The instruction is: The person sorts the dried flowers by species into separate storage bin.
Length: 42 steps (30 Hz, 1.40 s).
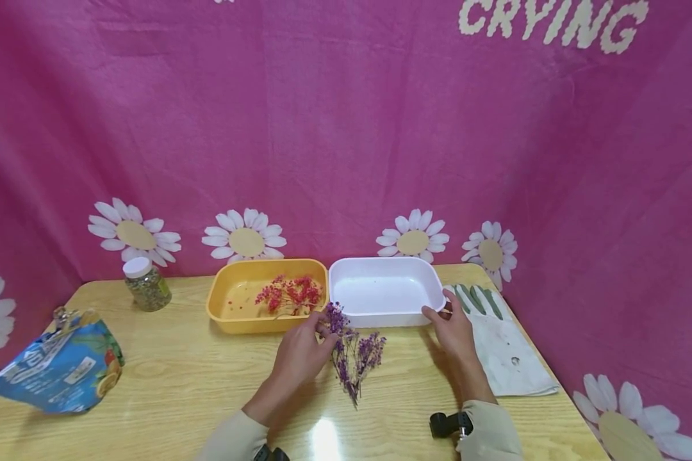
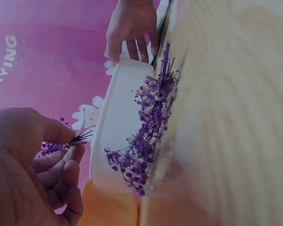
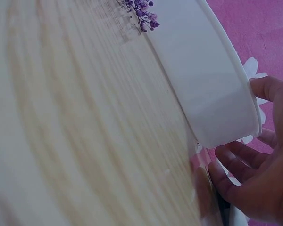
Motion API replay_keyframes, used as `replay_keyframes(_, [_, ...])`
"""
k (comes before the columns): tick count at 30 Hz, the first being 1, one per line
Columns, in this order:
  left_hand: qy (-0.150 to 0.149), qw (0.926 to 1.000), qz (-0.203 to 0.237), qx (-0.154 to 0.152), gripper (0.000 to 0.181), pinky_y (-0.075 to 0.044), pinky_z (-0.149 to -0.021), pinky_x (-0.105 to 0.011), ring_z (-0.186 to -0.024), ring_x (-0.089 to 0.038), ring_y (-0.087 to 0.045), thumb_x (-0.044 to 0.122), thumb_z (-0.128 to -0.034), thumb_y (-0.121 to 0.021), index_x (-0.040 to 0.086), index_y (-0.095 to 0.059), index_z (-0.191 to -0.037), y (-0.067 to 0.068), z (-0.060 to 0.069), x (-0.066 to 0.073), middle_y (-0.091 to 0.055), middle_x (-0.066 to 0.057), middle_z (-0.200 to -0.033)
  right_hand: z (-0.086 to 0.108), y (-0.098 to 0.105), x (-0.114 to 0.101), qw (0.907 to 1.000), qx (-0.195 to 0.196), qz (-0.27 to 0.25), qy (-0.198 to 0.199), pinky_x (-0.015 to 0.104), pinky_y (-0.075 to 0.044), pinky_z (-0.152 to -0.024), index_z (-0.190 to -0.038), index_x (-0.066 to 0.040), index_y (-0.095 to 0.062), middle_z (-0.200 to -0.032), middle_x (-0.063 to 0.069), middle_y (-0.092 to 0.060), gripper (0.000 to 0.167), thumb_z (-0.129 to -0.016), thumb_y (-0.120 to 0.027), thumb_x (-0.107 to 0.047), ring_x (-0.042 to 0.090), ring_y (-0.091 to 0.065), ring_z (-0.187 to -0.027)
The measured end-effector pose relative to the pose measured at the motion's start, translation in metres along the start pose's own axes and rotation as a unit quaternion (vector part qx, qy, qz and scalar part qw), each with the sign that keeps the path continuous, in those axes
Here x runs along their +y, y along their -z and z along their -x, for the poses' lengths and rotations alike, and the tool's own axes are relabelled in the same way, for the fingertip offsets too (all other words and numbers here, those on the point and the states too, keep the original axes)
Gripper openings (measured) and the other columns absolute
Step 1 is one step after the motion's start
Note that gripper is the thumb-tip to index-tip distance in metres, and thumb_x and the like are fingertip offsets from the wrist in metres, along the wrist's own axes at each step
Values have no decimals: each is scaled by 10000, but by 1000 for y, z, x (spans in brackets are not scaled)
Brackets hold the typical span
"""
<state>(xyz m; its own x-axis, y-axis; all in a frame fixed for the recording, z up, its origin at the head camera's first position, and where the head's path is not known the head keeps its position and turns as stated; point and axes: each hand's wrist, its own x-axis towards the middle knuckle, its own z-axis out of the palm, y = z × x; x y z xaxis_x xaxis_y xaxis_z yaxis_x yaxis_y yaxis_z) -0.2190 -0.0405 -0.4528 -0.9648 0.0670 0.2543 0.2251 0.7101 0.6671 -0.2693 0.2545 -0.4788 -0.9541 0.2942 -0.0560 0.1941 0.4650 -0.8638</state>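
Between thumb and fingertips my left hand (image 1: 302, 351) pinches a small purple dried-flower sprig (image 1: 336, 317) by its stems, near where the two trays meet; the left wrist view shows the sprig (image 2: 52, 149) too. More purple flowers (image 1: 354, 362) lie on the table in front of the white tray (image 1: 386, 319). At that tray's right end is my right hand (image 1: 454, 330), thumb on the rim and fingers beside the end wall, as the right wrist view of the hand (image 3: 259, 165) shows. The yellow tray (image 1: 242, 325) holds red dried flowers (image 1: 291, 293).
A jar with a white lid (image 1: 147, 285) stands at the back left, with a blue bag (image 1: 63, 371) nearer at the left edge. On the right lies a white cloth (image 1: 510, 358) with green shapes. A pink curtain with daisies (image 1: 334, 128) hangs behind the table.
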Motion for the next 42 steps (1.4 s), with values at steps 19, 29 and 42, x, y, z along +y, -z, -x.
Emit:
replay_keyframes(19, [-386, 9989, -171, 182, 562, -436, -552, -251, -560, -48, -530, 211, -833, -667, 121, -509, -1364, -8, -39, 24, -658, 86, -718, -4, 0, -3, 10000, 24, -31, -27, 407, -428, -1008, -1541, -151, -214, -1381, 187, -450, 749, -934, -600, -358, 314, -503, -1223])
replay_keyframes(29, [-131, 9992, -378, -95, 612, -442, -566, -279, -571, -81, -544, 237, -846, -643, 126, -453, -1418, -16, -65, 26, -670, 77, -733, -5, 0, -3, 9999, -3, -70, -116, 449, -435, -1045, -1546, -168, -204, -1414, 193, -428, 746, -937, -593, -355, 336, -493, -1245])
replay_keyframes(42, [214, 9967, -774, -104, 573, -472, -576, -335, -615, -141, -608, 272, -860, -681, 126, -486, -1379, -30, -77, 29, -703, 22, -758, -3, -2, -1, 9996, 90, -149, -233, 459, -426, -1051, -1540, -168, -221, -1402, 194, -431, 739, -933, -602, -349, 344, -490, -1242])
